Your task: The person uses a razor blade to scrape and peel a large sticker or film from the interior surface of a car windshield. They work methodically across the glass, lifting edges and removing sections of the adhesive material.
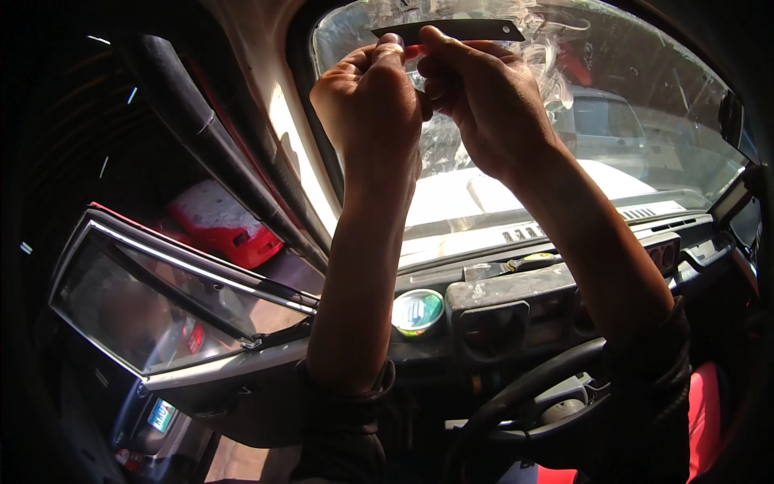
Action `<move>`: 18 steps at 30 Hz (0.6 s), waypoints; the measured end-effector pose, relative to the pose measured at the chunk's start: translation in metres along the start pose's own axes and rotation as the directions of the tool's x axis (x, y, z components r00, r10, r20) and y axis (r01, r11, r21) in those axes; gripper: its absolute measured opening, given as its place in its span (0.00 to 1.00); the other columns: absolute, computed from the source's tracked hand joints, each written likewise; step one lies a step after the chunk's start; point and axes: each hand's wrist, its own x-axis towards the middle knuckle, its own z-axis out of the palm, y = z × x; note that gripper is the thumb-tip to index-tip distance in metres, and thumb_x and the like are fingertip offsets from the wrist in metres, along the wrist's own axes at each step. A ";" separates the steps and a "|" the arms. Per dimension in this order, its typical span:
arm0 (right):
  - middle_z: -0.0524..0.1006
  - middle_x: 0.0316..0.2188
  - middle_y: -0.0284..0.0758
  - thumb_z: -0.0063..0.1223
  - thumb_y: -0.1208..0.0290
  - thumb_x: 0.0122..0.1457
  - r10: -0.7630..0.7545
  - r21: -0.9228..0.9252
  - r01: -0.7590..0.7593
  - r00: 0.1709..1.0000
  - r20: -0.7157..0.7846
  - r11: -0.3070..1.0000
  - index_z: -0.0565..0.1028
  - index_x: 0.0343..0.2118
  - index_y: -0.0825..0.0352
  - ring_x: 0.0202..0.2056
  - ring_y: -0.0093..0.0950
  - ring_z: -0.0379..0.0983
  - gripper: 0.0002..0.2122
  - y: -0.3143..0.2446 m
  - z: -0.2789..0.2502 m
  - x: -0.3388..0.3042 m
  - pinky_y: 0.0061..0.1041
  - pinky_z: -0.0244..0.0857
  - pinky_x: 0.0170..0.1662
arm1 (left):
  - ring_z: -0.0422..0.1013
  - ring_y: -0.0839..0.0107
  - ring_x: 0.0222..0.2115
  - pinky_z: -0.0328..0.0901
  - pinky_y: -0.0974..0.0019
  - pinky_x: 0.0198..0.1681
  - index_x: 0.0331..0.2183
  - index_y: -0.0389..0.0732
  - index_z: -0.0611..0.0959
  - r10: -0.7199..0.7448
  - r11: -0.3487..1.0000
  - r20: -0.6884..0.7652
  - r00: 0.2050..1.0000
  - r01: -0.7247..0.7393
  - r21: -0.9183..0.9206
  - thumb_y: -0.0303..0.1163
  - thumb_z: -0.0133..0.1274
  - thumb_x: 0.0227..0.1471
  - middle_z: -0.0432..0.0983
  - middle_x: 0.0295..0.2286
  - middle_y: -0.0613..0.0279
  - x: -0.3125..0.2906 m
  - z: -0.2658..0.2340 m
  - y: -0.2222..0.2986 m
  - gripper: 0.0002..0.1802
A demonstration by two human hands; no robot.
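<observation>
Sunlit windshield (pixel 669 105) in an old-looking vehicle cab, and the glass is a mess, whitish smears (pixel 552 73) all over the upper middle. You can see a pale vehicle (pixel 609 125) parked out past it. Both hands are up high against that bright background, close together, with 1 dark flat strip (pixel 476 31) held between them near the top of the windshield. It's long and thin, kinda blade-like, with 1 small hole near its right end. Can't tell if it's actually touching the glass.

Left hand (pixel 367 101) has its fingers curled in pretty tight, thumb up at the lower edge of the strip toward its left end. Right hand (pixel 492 105) is pinching just beside it, fingertips on the strip left of its middle, the other fingers bent under. There's a bit of red between the 2 hands too, but it's too covered up to say what it is.

Down below, a putty knife (pixel 509 266) with a black and yellow handle lies on top of the boxy instrument housing (pixel 556 286). Just left of the housing is a round tub (pixel 418 312) with a green and white top. Steering wheel (pixel 516 395) sits under that, and off to the left the door (pixel 193 367) hangs open near a red car (pixel 238 230).
</observation>
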 end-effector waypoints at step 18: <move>0.73 0.18 0.39 0.48 0.73 0.55 0.008 -0.027 -0.014 0.977 -0.213 1.000 0.70 0.24 0.73 0.15 0.25 0.66 0.08 -0.005 0.022 -0.001 0.22 0.60 0.17 | 0.65 0.81 0.17 0.59 0.78 0.21 0.23 0.27 0.79 0.074 0.997 -0.017 0.997 -0.074 0.019 0.23 0.49 0.48 0.72 0.16 0.63 0.003 0.001 -0.003 0.09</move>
